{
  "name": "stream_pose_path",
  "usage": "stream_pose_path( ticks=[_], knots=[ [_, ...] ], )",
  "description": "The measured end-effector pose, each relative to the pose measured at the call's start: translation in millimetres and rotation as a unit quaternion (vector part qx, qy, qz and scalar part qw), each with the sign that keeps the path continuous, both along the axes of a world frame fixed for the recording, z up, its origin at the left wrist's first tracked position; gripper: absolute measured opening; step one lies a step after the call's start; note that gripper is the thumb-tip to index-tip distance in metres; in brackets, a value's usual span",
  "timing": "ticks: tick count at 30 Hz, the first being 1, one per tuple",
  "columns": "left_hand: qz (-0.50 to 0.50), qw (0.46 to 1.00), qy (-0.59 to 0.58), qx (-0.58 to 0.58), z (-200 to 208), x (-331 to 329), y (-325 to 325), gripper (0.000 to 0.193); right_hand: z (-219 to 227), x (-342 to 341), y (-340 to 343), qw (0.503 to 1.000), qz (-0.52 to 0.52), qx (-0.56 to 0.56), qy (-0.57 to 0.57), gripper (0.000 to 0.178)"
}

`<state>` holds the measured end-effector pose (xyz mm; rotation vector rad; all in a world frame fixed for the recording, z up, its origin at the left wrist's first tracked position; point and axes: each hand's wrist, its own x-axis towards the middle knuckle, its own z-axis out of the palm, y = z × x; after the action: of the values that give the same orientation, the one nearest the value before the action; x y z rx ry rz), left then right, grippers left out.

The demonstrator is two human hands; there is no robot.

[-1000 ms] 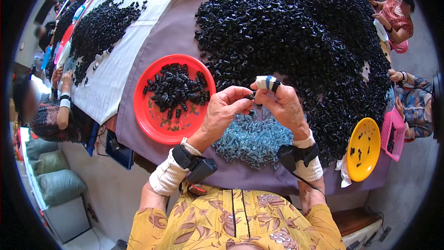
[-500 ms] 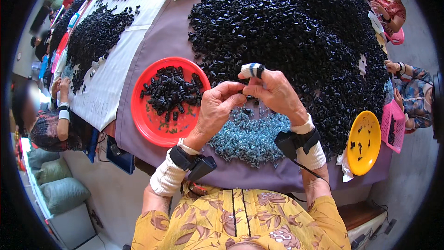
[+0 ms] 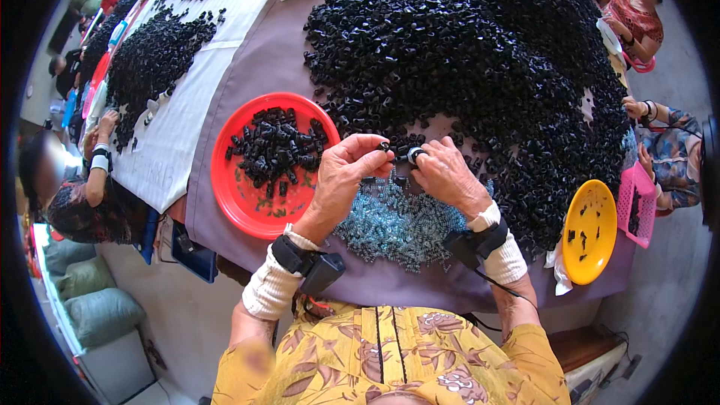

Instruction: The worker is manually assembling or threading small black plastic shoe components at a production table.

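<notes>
My left hand (image 3: 341,180) is closed, with a small black plastic part (image 3: 384,147) pinched between thumb and forefinger. Just to its right, my right hand (image 3: 450,176) reaches down with curled fingers at the near edge of the heap of black parts (image 3: 465,52); whatever its fingertips hold is hidden. A white and black wrap (image 3: 415,154) covers one right fingertip. Below both hands lies a pile of small, shiny pale-blue pieces (image 3: 401,225), perhaps coil springs. A red plate (image 3: 232,199) left of my left hand carries several black parts.
At the right table edge are a yellow plate (image 3: 592,244) with a few black bits and a pink basket (image 3: 637,206). A white-covered table (image 3: 187,127) with more black heaps adjoins on the left. Other people sit at both sides. A cable hangs from my right wrist device (image 3: 469,244).
My hands were together at the fingertips and are now apart. The right hand has moved down and right toward the heap's edge; the left still pinches a black part.
</notes>
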<state>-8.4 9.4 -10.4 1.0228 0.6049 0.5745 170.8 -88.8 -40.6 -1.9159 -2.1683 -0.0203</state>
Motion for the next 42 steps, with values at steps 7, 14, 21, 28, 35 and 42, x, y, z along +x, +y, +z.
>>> stream_pose_path(
  ticks=[7, 14, 21, 28, 35, 42],
  knots=[
    [-0.032, 0.998, 0.046, -0.011, -17, -1, -10, 0.021, 42, -16, 3, 0.985, 0.031, 0.042, 0.163, 0.011],
    [-0.049, 0.998, -0.002, -0.049, -13, -5, -8, 0.019, 51, -23, 12, 0.982, 0.06, 0.068, 0.163, 0.016],
    [0.032, 0.995, -0.069, -0.067, 2, 2, -7, 0.019, 47, -28, 15, 0.969, 0.019, 0.153, 0.192, 0.012],
    [0.029, 0.999, -0.02, 0.028, 4, 1, -6, 0.021, 60, -24, 16, 0.949, 0.004, 0.215, 0.228, 0.014],
    [0.032, 0.996, 0.016, 0.082, 10, 5, -10, 0.023, 64, -25, 19, 0.966, 0.017, 0.219, 0.138, 0.016],
    [0.029, 0.992, 0.042, 0.113, 8, 3, -9, 0.023, 66, -26, 18, 0.976, 0.031, 0.196, 0.09, 0.008]
  ],
)
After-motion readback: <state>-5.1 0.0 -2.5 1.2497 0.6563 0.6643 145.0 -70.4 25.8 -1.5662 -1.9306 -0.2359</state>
